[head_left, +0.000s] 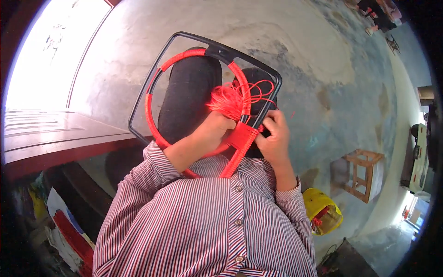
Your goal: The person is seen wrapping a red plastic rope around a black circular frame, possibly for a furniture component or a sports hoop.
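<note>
Left grip (213, 132) clamped on red cord (229, 100), right grip (273, 136) clamped on black frame (258, 115).

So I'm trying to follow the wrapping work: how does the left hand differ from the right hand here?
The left hand is closed around a bunch of loose red cord, while the right hand pinches at the wrapped red block on the frame. The left hand sits inside the red ring; the right hand is outside it, on the black frame's right edge. Both wear striped sleeves and work the same frame.

Single head-worn fisheye view, looking steeply down, close over lap, concrete floor (323, 69) beyond
</note>
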{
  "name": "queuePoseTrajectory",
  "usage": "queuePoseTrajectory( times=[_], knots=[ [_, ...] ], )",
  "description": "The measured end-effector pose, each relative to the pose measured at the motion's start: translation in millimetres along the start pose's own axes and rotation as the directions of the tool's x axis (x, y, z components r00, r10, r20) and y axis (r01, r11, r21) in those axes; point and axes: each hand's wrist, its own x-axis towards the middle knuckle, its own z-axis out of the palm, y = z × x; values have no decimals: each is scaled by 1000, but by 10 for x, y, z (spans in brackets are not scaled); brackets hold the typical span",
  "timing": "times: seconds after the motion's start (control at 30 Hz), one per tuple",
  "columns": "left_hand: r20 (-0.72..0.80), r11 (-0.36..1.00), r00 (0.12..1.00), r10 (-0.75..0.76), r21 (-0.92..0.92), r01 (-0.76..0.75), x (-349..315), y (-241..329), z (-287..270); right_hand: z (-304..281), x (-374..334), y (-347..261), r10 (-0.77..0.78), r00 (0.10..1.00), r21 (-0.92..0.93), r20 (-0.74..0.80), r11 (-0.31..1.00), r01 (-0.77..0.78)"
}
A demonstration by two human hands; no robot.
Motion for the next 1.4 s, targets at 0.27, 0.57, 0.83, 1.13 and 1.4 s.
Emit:
queuePoseTrajectory(
  times=[0.27, 0.57, 0.83, 1.13, 1.4],
  knots=[
    [-78, 804, 928, -364, -530, 271, 93, 4, 82, -853, -333, 135, 441, 897, 989, -10, 139, -57],
    [-49, 844, 959, -278, -490, 219, 40, 64, 105, -1522, -481, 486, 388, 921, 998, -34, -39, 53],
    [-94, 956, 979, -183, -249, 154, -6, 67, 157, -283, -208, -89, 491, 838, 592, 238, 610, -526],
    [-164, 977, 969, -183, -143, 160, 14, 33, 157, -633, -170, -244, 531, 799, 783, 283, 353, -512],
    [-87, 854, 955, -282, -477, 209, 101, -62, 22, -2253, -730, 1273, 851, 439, 920, -287, 373, -121]
  ],
)
